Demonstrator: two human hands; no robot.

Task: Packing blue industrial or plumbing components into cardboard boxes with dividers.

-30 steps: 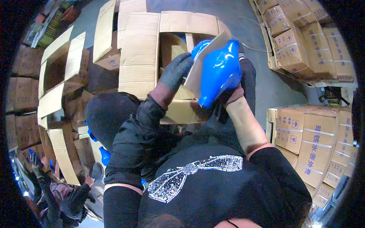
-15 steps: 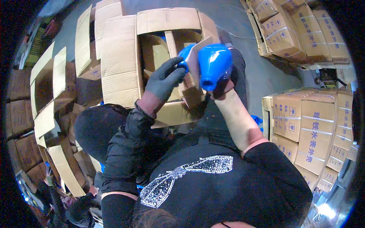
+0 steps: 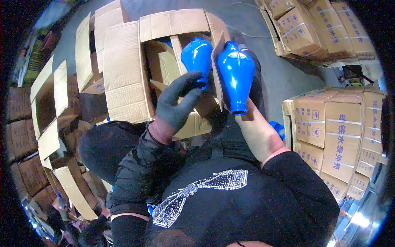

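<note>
Two glossy blue pear-shaped hollow housings with narrow round necks are held over an open carton, their necks pointing toward me. My left hand (image 3: 177, 105), in a dark grey knit glove, closes its fingers and thumb about the neck of the left housing (image 3: 196, 57). The right housing (image 3: 235, 72) sits at the end of my bare right forearm (image 3: 263, 133); it hides my right fingers, which seem to support it from below. Between the two housings stands a brown cardboard divider (image 3: 218, 70). The open carton (image 3: 173, 24) has its flaps folded out and more cardboard dividers inside.
Other open cartons (image 3: 61, 86) stand at the left, beside stacked closed boxes (image 3: 22, 131). Strapped cartons on pallets (image 3: 343, 136) line the right side. A dark rounded covering (image 3: 107, 148) is close to my left arm. Another person's arms (image 3: 88, 232) show at lower left.
The right housing has swung more upright in view, its neck lower and nearer me. More of the left housing now shows beside the divider, and my left hand has moved slightly nearer me.
</note>
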